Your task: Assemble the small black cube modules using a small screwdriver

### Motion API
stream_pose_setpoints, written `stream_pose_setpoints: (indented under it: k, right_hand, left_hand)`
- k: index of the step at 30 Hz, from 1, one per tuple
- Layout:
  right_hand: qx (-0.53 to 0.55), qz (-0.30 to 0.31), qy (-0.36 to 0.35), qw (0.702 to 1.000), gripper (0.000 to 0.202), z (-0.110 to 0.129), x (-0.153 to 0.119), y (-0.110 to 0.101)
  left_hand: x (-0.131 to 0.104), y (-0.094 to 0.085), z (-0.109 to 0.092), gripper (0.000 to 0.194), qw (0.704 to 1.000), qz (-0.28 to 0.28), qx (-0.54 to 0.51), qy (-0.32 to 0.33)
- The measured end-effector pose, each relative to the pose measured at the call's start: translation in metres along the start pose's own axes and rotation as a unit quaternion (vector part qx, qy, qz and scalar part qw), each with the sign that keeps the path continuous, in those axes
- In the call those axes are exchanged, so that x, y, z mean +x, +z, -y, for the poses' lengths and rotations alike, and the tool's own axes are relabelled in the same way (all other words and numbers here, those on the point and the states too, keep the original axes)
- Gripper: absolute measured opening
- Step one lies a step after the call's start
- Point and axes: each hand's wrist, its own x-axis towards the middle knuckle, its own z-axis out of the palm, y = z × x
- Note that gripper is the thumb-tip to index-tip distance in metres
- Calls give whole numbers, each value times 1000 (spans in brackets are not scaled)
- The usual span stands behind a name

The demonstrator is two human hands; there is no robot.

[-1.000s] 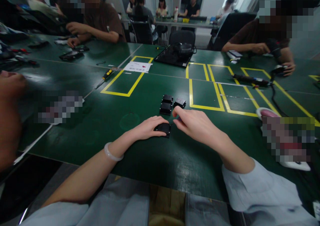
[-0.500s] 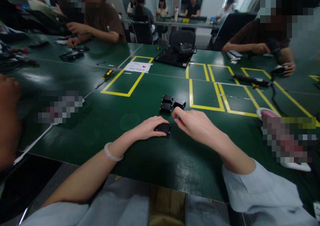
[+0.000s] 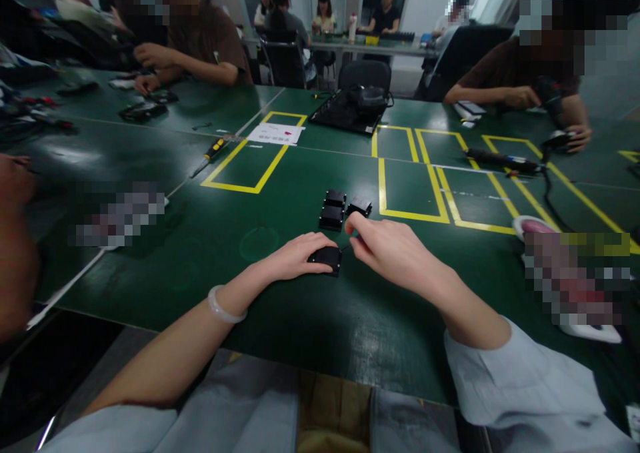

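A small black block-like part (image 3: 327, 259) lies on the green table, and my left hand (image 3: 303, 254) is closed over its left side with thumb and fingers. To its right, my right hand (image 3: 385, 239) has its fingers pinched round a thin dark rod-like tool (image 3: 345, 247). The tip of this tool points at the right edge of the black part; the rest of it is hidden in the fingers, so its exact kind cannot be told. Just beyond my hands are two similar black parts (image 3: 333, 210) set close together, and another black part (image 3: 359, 205) beside them.
Yellow tape outlines (image 3: 414, 214) mark the table (image 3: 310, 326). A yellow-and-black screwdriver (image 3: 214, 150) and a paper sheet (image 3: 276, 134) lie to the left. A black tray-like panel (image 3: 345, 116) is at the back. Blurred-out objects flank me. Co-workers sit across and at left.
The fingers of my right hand have shifted very slightly round the thin tool. My left hand and the black parts have stayed in place.
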Motion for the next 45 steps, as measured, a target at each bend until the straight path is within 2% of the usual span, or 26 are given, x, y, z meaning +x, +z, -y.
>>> stream_pose_setpoints:
  k: [7,19,27,33,40,45]
  right_hand:
    - [-26,17,10,999,20,-1,1,1]
    - [-12,1,-14,1000,17,-2,-1,0]
    - [-50,4,19,999,23,-2,2,5]
    - [-6,8,-4,1000,18,-2,-1,1]
    - [-37,16,20,999,25,0,1,1]
    - [-17,18,9,1000,18,-1,0,1]
  left_hand:
    - [0,-1,-1,41,1000,1,0,-2]
    - [-1,1,2,42,1000,-1,1,7]
    - [-1,1,1,44,1000,1,0,6]
    - [-1,0,0,42,1000,-2,-2,4]
    - [-1,0,1,45,1000,2,0,5]
    - [-1,0,1,42,1000,-3,-4,3]
